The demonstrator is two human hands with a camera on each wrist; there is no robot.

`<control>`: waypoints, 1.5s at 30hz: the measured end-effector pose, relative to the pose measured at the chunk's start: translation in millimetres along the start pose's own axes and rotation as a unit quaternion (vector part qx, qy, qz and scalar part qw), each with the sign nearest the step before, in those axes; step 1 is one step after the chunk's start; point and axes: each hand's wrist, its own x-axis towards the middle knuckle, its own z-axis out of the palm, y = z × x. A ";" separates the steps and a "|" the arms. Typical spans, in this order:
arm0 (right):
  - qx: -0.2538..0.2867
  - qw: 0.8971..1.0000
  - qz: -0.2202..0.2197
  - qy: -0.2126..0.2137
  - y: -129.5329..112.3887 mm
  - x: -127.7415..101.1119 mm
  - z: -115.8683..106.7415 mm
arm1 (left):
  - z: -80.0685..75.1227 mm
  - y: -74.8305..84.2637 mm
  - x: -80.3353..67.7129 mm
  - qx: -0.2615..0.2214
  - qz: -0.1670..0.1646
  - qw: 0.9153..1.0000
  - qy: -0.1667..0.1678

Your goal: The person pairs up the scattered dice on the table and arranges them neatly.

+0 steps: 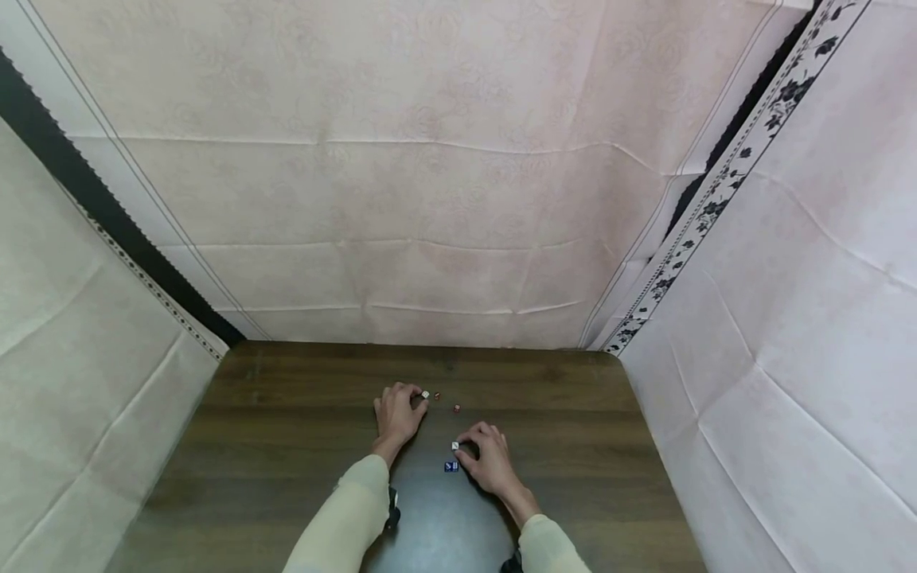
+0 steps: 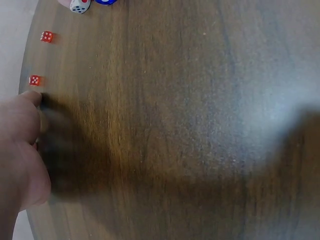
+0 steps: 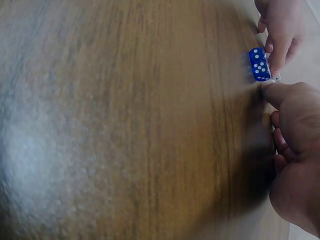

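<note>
In the head view my left hand (image 1: 399, 414) is at the far part of the table, with a small white die (image 1: 426, 395) pinched between thumb and forefinger. Two red dice, the nearer one (image 1: 437, 395) and another (image 1: 456, 408), lie to its right. My right hand (image 1: 493, 460) pinches a second white die (image 1: 454, 446) closer to me. Just below that die sit blue dice (image 1: 450, 466) side by side, touching each other. The left wrist view shows my left hand (image 2: 22, 150) beside the red dice (image 2: 34, 80), its own die hidden there. My right hand (image 3: 300, 135) partly covers its die.
The wooden table (image 1: 286, 446) has a glossy glare between the forearms. Pale cloth sheets hang behind it (image 1: 430, 239) and on both sides. A dark band (image 1: 745, 119) runs down beside the flower-bordered sheet at the right.
</note>
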 end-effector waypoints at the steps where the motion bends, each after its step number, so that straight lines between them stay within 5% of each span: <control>1: 0.000 1.000 0.000 0.000 -0.2 -0.3 0.1 | 0.3 -0.6 0.1 0.003 0.002 1.000 0.001; 28: -0.001 1.000 0.005 -0.004 -0.3 -0.9 -0.2 | 1.1 4.1 0.5 0.034 0.004 0.999 0.007; 45: 0.004 1.000 0.002 -0.006 0.9 -0.5 -0.5 | -9.2 2.7 -7.5 0.002 0.021 1.000 0.007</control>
